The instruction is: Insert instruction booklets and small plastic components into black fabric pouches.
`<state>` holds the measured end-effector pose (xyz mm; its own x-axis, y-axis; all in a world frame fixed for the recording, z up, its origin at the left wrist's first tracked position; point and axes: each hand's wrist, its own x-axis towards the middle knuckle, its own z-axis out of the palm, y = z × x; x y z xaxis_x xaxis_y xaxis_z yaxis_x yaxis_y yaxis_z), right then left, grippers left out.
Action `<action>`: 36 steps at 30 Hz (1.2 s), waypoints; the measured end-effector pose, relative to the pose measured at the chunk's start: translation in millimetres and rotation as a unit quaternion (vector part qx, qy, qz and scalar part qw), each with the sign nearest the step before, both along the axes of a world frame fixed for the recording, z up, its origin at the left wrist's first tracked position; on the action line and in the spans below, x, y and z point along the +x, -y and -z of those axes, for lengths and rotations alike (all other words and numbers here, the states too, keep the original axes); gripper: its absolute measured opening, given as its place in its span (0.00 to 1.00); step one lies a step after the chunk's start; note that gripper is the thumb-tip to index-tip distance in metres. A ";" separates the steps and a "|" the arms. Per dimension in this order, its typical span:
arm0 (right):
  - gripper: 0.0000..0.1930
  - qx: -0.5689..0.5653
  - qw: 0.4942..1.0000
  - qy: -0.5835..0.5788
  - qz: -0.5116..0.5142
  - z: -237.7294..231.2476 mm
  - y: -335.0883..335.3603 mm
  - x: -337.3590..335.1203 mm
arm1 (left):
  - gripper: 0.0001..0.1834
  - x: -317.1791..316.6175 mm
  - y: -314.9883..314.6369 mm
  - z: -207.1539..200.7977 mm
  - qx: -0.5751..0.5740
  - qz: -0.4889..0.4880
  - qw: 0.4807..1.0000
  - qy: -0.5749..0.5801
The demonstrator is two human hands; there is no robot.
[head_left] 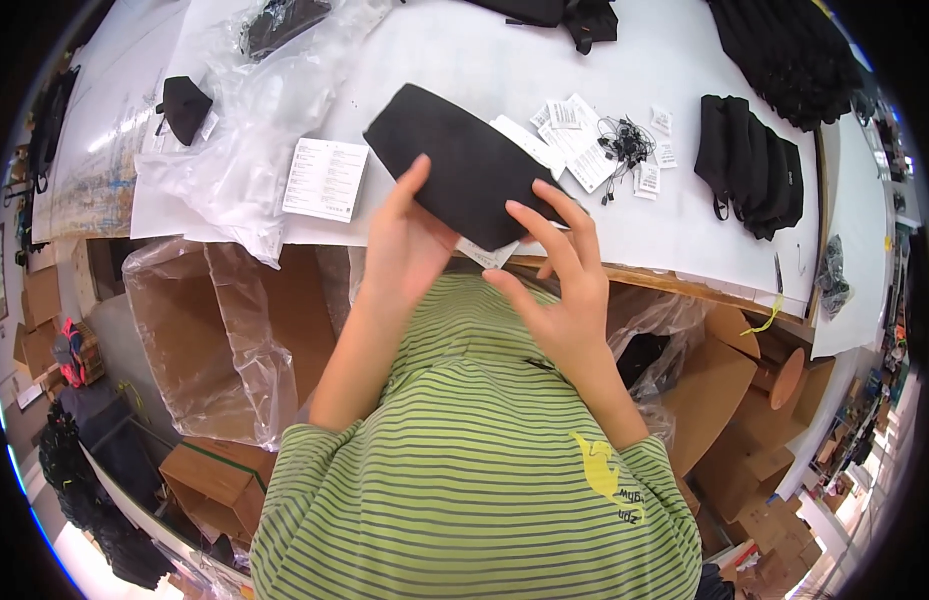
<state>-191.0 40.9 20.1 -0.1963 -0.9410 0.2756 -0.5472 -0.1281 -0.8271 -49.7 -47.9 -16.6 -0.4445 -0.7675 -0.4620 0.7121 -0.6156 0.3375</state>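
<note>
Your left hand [409,245] grips the black cloth [454,165]; your right hand [572,290], spread loosely, touches its other end, maybe to keep it steady. It sits between your hands, above the white bench [649,75].

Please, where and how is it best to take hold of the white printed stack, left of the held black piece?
Probably pinch the white printed stack by its right edge, coming from the right. It lies flat, that edge shows some thickness, and clear plastic crowds its left side. The left hand is nearer but holds the black piece.
</note>
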 end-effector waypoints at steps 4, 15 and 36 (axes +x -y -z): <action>0.18 -0.057 0.996 0.068 0.031 7.7 3.6 -4.4 | 0.19 2.6 -15.9 -1.7 -0.018 0.066 0.994 -0.083; 0.10 0.063 0.919 0.388 0.044 13.4 -2.4 -29.6 | 0.15 31.8 -5.6 6.2 -0.275 0.015 0.905 0.325; 0.21 -0.314 0.691 0.545 0.357 -4.9 -70.6 -385.6 | 0.35 -1.8 -14.2 63.9 -0.588 0.232 0.408 0.658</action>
